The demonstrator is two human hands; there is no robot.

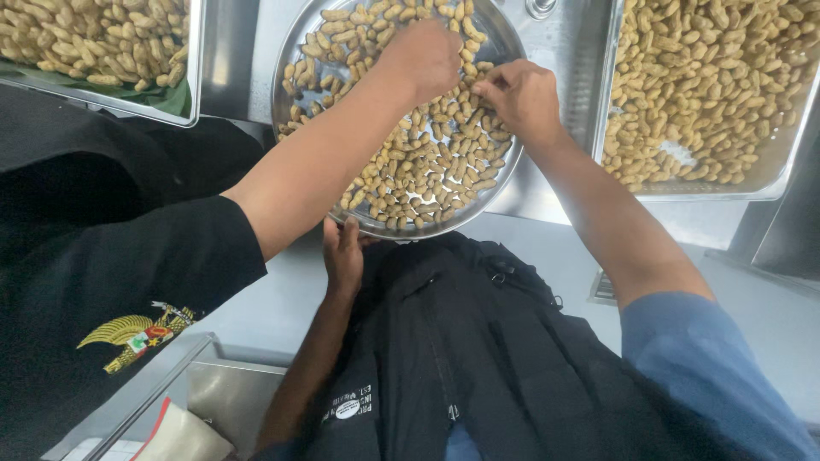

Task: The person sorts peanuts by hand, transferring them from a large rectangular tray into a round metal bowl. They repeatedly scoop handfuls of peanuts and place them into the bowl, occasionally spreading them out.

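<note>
A round steel tray [295, 51] holds several unshelled peanuts [427, 171]. My left hand [342, 253] grips the tray's near rim from below. My right hand [523, 96], on a blue-sleeved arm, rests on the peanuts at the tray's right side, its fingertips pinched on a peanut. A co-worker's hand [424, 55], on a black-sleeved arm from the left, lies fingers down among the peanuts near the tray's middle. What that hand holds is hidden.
A rectangular steel tray [781, 175] full of peanuts stands at the right, and another [190, 107] at the top left. Both rest on a steel counter [555, 192]. A steel bin [231, 393] sits at the bottom left. My dark apron [461, 341] fills the lower middle.
</note>
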